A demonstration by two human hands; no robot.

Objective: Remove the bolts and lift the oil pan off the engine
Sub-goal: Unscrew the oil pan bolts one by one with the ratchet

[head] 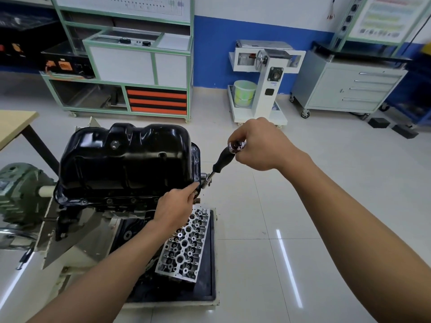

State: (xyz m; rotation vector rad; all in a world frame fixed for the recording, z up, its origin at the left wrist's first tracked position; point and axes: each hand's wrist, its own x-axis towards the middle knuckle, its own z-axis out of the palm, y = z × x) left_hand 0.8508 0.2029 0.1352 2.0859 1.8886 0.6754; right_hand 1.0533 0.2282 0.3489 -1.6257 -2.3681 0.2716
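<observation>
A glossy black oil pan (123, 157) sits upside-up on an inverted engine (116, 202) held on a stand. My right hand (256, 145) grips the black handle of a ratchet wrench (221, 160), whose socket end (206, 181) is at the pan's right flange near the front corner. My left hand (177, 206) reaches to that same corner, its fingertips at a bolt (195, 194) on the flange. Other bolts (197, 161) show along the right flange edge.
An aluminium cylinder head (186, 245) lies on a black tray (213, 264) under my left forearm. A green motor (18, 190) flanks the stand on the left, a wooden table (14, 125) behind it. Cabinets (140, 66) and a white machine (265, 75) line the far wall.
</observation>
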